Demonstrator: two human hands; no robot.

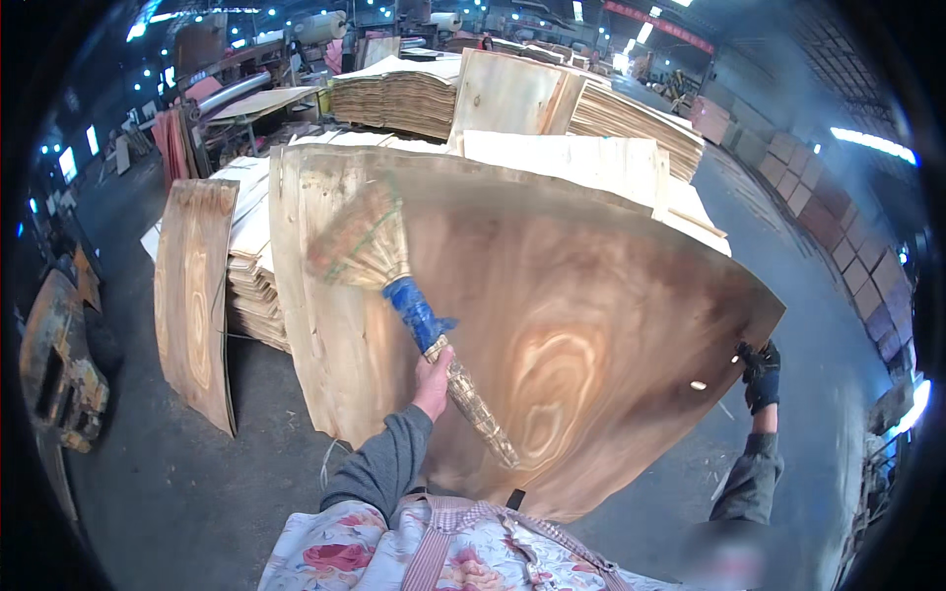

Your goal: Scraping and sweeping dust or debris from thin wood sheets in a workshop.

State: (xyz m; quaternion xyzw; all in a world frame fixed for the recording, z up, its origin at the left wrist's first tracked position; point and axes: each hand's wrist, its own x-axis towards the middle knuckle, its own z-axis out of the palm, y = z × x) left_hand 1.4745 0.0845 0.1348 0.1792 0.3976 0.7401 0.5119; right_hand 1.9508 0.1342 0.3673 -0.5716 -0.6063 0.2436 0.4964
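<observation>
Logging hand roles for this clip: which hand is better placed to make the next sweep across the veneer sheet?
Probably the left hand: it already holds the hand broom, whose bristles lie against the veneer sheet. The gloved right hand has its grip on the sheet's right edge, steadying it.

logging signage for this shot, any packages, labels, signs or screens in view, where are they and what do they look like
Red banner sign: hangs high at the top right, under the roof; long, narrow, red, its markings too small to make out.
No packages, labels or screens show. The left hand holds a straw hand broom with a blue-taped neck; the gloved right hand grips the edge of a large veneer sheet.
</observation>
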